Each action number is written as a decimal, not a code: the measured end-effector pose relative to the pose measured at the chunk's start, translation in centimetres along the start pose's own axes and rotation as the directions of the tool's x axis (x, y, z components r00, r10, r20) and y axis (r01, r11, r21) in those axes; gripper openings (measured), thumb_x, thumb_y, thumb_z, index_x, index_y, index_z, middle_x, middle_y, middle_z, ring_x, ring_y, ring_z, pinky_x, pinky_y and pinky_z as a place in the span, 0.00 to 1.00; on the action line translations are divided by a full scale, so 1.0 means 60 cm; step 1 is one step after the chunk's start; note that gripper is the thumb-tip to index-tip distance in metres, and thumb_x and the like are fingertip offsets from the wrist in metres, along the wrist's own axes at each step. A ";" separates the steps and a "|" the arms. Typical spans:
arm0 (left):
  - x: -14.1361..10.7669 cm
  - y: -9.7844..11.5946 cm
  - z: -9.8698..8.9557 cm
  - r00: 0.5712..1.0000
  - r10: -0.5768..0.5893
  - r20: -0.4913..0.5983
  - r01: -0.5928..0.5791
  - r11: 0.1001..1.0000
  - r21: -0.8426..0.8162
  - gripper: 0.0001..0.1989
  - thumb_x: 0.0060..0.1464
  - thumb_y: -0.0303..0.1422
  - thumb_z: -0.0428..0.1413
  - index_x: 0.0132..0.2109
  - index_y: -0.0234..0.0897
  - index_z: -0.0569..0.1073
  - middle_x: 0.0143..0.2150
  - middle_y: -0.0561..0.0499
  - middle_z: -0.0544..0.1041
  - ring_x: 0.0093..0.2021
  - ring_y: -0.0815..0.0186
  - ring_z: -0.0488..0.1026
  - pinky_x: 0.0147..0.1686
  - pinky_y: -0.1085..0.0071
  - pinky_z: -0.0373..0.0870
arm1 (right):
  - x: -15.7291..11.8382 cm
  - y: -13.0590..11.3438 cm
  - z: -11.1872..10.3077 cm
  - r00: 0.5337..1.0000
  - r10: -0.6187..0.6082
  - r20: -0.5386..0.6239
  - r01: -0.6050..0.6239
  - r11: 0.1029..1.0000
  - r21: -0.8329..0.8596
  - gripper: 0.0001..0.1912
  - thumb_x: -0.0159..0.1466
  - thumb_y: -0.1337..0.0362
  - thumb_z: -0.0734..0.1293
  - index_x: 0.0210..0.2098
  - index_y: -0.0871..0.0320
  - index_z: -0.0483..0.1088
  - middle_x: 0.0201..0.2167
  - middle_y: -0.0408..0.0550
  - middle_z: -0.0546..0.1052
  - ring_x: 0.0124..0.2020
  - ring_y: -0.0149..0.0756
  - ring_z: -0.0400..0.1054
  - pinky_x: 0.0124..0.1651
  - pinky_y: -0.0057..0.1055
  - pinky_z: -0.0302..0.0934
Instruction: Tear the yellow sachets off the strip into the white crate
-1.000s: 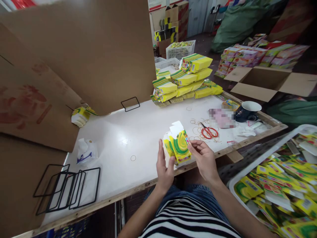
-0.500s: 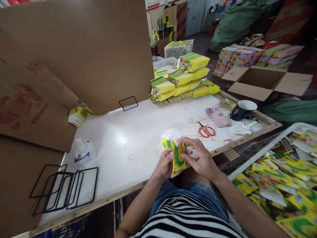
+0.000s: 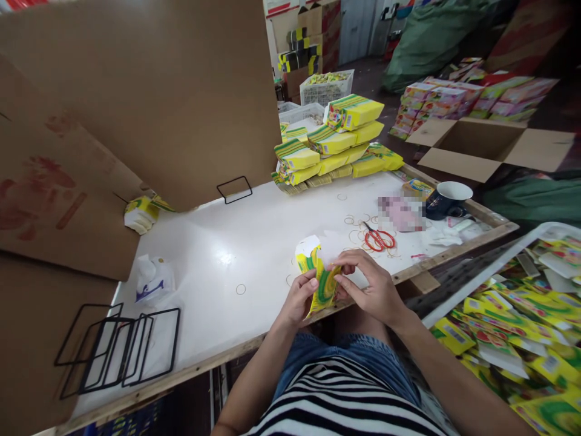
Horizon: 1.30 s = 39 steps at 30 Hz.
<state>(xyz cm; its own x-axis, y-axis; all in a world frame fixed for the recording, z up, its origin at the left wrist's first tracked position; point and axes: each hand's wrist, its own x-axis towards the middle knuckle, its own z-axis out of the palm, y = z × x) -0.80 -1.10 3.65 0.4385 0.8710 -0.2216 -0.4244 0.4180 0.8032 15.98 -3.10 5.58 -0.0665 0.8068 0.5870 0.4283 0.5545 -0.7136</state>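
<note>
Over the table's front edge, my left hand point(image 3: 298, 298) grips the left side of a yellow and green printed carton point(image 3: 324, 281), thumb across its front. White flaps stand up at the carton's top. On its right edge, the fingers of my right hand point(image 3: 368, 284) are bent in a pinch. Just beyond that hand lie red-handled scissors point(image 3: 379, 238) among loose rubber bands point(image 3: 353, 220). Behind, bundled stacks of flat yellow cartons point(image 3: 336, 142) rise at the table's far side.
At the left stand large cardboard sheets point(image 3: 181, 91), a tissue pack point(image 3: 154, 280) and a black wire rack point(image 3: 131, 348). A mug point(image 3: 447, 200) sits at the table's right end. Lower right, a white bin point(image 3: 458, 293) holds many yellow cartons; beyond is an open cardboard box point(image 3: 490, 148).
My right hand's fingers have curled in and closed on the carton's right edge. The carton has turned slightly, its lower end shifting left. The left hand keeps its hold.
</note>
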 end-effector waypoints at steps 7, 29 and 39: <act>-0.009 0.003 0.012 0.997 -0.010 0.079 0.008 1.000 0.020 0.28 0.37 0.46 0.68 0.43 0.32 0.78 0.38 0.43 0.82 0.42 0.52 0.78 0.46 0.60 0.71 | 0.020 -0.009 -0.010 0.993 -0.007 0.116 0.014 0.999 -0.052 0.05 0.65 0.68 0.61 0.31 0.55 0.64 0.29 0.45 0.68 0.32 0.35 0.63 0.35 0.32 0.62; 0.005 -0.014 0.016 0.964 0.266 -0.019 -0.232 0.869 0.436 0.20 0.57 0.46 0.55 0.49 0.36 0.73 0.40 0.47 0.78 0.38 0.63 0.74 0.39 0.71 0.70 | -0.022 0.024 0.047 0.894 0.419 -0.162 -0.412 0.908 0.073 0.18 0.65 0.54 0.63 0.23 0.57 0.63 0.20 0.39 0.63 0.23 0.30 0.57 0.26 0.27 0.55; 0.015 -0.006 0.015 0.929 0.343 -0.142 -0.258 0.871 0.419 0.17 0.51 0.44 0.60 0.41 0.34 0.75 0.34 0.49 0.78 0.35 0.64 0.72 0.37 0.72 0.67 | -0.016 0.007 0.044 0.981 0.172 -0.093 -0.185 0.972 -0.144 0.12 0.69 0.60 0.61 0.30 0.55 0.68 0.28 0.46 0.71 0.31 0.35 0.66 0.34 0.30 0.60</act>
<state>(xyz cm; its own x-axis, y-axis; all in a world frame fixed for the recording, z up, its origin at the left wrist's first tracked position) 0.47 -0.70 3.69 0.1493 0.9888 -0.0086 -0.1511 0.0314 0.9880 13.84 -3.12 3.71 0.0925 0.8678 0.4883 0.5583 0.3608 -0.7471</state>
